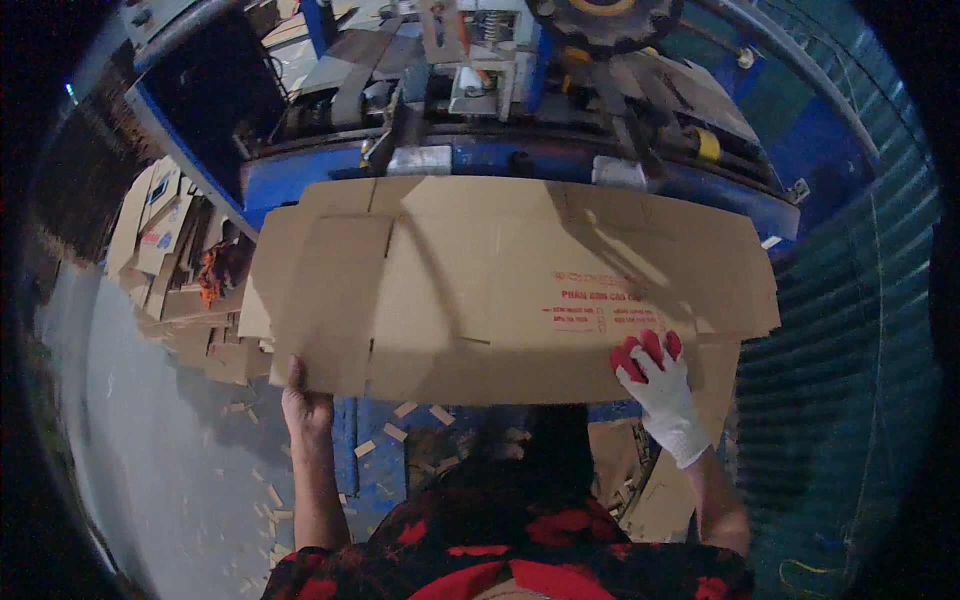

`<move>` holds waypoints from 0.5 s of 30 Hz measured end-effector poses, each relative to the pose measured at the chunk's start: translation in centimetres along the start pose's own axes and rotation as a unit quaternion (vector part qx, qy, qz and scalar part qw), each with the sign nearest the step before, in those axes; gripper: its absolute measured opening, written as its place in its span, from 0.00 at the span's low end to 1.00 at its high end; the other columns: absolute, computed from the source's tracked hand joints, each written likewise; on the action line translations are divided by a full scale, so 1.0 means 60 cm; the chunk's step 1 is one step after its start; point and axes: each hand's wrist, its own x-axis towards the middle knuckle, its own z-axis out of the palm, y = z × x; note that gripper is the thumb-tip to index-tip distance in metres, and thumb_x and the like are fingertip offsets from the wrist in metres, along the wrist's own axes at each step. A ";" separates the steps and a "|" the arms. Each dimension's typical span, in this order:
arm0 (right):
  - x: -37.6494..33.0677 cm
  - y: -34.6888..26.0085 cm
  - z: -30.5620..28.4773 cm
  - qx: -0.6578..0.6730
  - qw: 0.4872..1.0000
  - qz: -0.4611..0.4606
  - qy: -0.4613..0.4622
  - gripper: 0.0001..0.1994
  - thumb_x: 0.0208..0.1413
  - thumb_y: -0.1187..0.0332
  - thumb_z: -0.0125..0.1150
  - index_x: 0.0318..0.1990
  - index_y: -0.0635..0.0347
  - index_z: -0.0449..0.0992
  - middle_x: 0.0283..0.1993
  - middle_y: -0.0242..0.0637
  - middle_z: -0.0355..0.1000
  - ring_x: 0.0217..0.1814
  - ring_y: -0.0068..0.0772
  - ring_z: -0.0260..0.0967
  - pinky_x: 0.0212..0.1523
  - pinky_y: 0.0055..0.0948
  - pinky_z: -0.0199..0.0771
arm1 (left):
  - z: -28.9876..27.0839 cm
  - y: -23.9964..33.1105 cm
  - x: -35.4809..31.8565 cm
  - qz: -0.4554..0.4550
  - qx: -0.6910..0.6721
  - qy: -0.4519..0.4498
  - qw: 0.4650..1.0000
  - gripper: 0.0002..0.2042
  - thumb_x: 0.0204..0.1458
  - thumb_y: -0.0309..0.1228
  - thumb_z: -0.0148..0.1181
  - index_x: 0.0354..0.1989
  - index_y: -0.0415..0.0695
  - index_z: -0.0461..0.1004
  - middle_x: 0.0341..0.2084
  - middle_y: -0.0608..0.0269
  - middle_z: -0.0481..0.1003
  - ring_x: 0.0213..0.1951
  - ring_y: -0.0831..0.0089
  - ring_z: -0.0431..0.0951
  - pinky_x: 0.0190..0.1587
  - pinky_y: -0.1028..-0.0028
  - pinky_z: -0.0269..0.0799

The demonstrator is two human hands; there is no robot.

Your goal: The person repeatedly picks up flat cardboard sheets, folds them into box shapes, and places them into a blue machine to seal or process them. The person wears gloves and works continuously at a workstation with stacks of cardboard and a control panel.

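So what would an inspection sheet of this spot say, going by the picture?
Surface: blue machine bed, mostly covered by the sheet.
Job's things: flattened cardboard box sheet, creased, red print near its right end, lying flat.
Clutter: cardboard offcuts on the floor; stacked cardboard pieces at left.
Hands: bare left hand grips the sheet's near edge; right hand in a white glove with red fingers presses on top.
Cables: nothing seen.
Surroundings: corrugated blue wall at right; toothed wheel above.
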 end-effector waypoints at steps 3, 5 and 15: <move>0.020 0.015 -0.032 0.017 0.995 0.048 -0.082 0.32 0.33 0.75 0.64 0.53 0.45 0.69 0.61 0.40 0.58 0.64 0.51 0.54 0.62 0.55 0.57 | 0.058 0.004 -0.028 0.098 0.139 -0.052 0.984 0.21 0.54 0.29 0.59 0.55 0.36 0.64 0.50 0.53 0.71 0.51 0.61 0.71 0.56 0.60 0.65; 0.061 0.037 -0.022 -0.006 0.999 0.035 -0.023 0.32 0.33 0.75 0.64 0.53 0.45 0.69 0.60 0.40 0.60 0.64 0.50 0.55 0.61 0.54 0.58 | 0.102 -0.003 -0.032 0.216 0.294 -0.154 0.918 0.19 0.54 0.25 0.57 0.54 0.34 0.65 0.49 0.53 0.71 0.50 0.63 0.71 0.54 0.64 0.66; 0.256 0.156 0.082 -0.007 0.998 0.036 0.058 0.28 0.46 0.76 0.52 0.57 0.43 0.68 0.55 0.37 0.65 0.59 0.42 0.61 0.64 0.49 0.55 | 0.336 -0.136 0.098 0.515 0.569 -0.391 0.508 0.28 0.47 0.22 0.54 0.61 0.38 0.62 0.58 0.47 0.65 0.61 0.54 0.63 0.60 0.64 0.62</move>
